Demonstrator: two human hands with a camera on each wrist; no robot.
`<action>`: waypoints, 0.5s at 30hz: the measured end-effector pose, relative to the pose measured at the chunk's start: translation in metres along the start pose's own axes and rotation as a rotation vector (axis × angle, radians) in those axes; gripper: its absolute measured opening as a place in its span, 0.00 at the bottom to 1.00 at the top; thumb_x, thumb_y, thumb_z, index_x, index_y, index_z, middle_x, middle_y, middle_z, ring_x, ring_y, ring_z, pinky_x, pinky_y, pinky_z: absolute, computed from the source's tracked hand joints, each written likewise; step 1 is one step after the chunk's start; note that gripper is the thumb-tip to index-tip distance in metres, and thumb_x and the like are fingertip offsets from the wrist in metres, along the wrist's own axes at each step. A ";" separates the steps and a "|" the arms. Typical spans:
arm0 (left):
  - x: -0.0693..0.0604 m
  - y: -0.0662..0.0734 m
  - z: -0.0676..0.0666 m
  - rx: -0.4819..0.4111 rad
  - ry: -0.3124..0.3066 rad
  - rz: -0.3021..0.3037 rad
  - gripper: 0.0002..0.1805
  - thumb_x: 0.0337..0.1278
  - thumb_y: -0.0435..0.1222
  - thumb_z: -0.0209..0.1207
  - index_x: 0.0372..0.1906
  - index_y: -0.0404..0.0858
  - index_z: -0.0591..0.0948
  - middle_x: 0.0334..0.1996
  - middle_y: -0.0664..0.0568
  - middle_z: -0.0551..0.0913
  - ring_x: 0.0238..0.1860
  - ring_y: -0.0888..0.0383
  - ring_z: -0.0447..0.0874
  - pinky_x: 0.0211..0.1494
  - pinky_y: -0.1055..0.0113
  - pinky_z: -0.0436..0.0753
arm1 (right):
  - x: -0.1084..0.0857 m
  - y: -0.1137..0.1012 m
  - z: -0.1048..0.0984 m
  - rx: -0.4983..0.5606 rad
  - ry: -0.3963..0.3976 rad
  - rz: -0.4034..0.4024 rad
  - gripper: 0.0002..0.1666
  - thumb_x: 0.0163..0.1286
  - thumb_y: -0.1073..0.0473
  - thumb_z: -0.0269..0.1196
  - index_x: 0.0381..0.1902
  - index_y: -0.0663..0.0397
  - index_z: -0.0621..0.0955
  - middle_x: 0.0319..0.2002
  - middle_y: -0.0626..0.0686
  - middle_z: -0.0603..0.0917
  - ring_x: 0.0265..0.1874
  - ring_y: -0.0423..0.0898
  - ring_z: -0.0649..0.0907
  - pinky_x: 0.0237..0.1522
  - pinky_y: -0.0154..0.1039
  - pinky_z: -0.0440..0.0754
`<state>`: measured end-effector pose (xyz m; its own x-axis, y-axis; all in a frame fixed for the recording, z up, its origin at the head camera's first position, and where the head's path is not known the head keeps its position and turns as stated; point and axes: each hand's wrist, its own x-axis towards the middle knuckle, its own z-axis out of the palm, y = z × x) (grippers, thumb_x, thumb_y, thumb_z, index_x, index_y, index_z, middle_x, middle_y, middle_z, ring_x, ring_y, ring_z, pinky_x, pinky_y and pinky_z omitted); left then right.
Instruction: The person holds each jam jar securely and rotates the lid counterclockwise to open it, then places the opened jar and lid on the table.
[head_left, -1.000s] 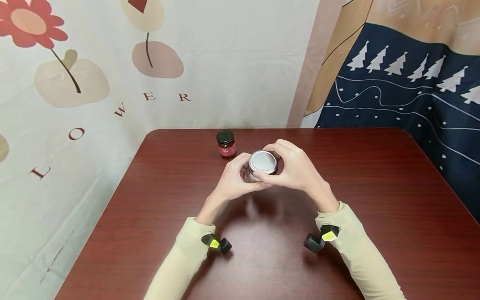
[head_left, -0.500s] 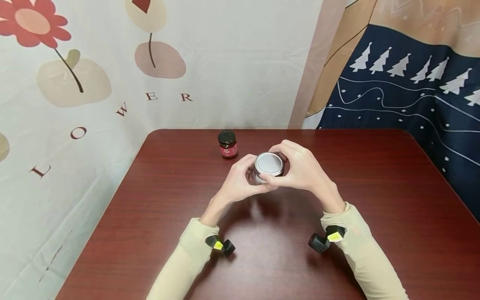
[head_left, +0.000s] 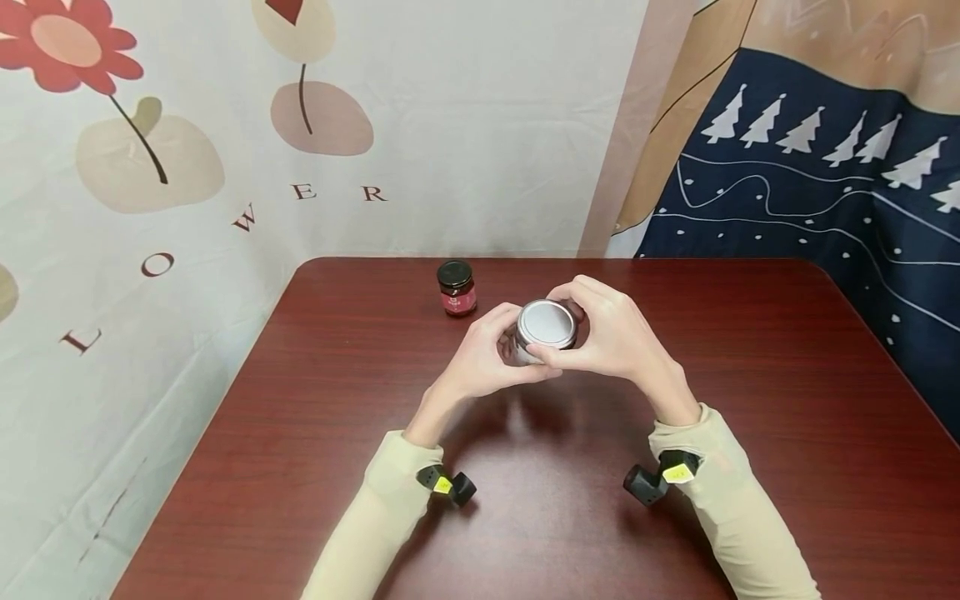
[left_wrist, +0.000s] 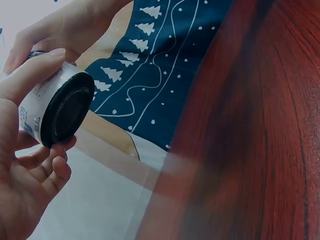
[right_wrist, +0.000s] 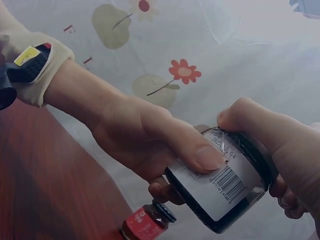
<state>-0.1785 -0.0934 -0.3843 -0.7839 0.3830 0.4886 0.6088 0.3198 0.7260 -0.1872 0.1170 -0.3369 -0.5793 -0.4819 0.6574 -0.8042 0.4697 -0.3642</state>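
Both hands hold a glass jar (head_left: 547,323) with a silver lid, raised above the table. My left hand (head_left: 480,354) grips the body of this jar, its thumb lying across the white label (right_wrist: 231,186) with a barcode in the right wrist view. My right hand (head_left: 618,333) has thumb and fingers around the lid's rim. In the left wrist view the dark base (left_wrist: 70,112) of the jar shows, tilted towards the camera. The lid looks seated on the jar. Some fingertips are hidden behind it.
A smaller jar with a black lid and red label (head_left: 457,290) stands near the back edge of the reddish-brown table (head_left: 360,333), left of the hands. Printed cloths (head_left: 480,125) hang behind the table. Each sleeve carries a black wrist camera (head_left: 651,483).
Both hands have shifted slightly to the right with the jar between them. Their grip looks the same. The head view has moved a little, and the red-labelled jar stays standing.
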 end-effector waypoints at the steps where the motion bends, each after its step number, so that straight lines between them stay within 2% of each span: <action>1: 0.000 0.000 0.000 0.000 -0.003 -0.006 0.32 0.36 0.42 0.81 0.52 0.41 0.83 0.44 0.57 0.81 0.41 0.62 0.76 0.42 0.67 0.77 | 0.000 0.000 0.000 0.001 -0.001 -0.001 0.30 0.46 0.43 0.77 0.42 0.54 0.83 0.32 0.45 0.79 0.31 0.38 0.75 0.31 0.36 0.74; 7: 0.001 0.007 0.000 -0.013 0.002 0.001 0.33 0.36 0.41 0.81 0.53 0.40 0.82 0.45 0.55 0.81 0.42 0.60 0.77 0.43 0.67 0.77 | 0.000 0.000 -0.003 0.009 0.015 -0.008 0.29 0.46 0.44 0.77 0.42 0.54 0.83 0.32 0.45 0.79 0.32 0.38 0.75 0.32 0.34 0.73; 15: 0.001 0.014 0.007 -0.031 0.045 0.028 0.35 0.33 0.42 0.83 0.52 0.40 0.80 0.45 0.55 0.81 0.46 0.60 0.78 0.48 0.66 0.78 | 0.000 -0.002 -0.005 0.010 0.026 -0.011 0.28 0.48 0.44 0.76 0.41 0.53 0.83 0.32 0.45 0.79 0.32 0.38 0.75 0.32 0.35 0.74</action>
<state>-0.1700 -0.0824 -0.3766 -0.7718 0.3522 0.5293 0.6269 0.2827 0.7260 -0.1849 0.1197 -0.3323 -0.5666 -0.4677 0.6784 -0.8120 0.4569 -0.3631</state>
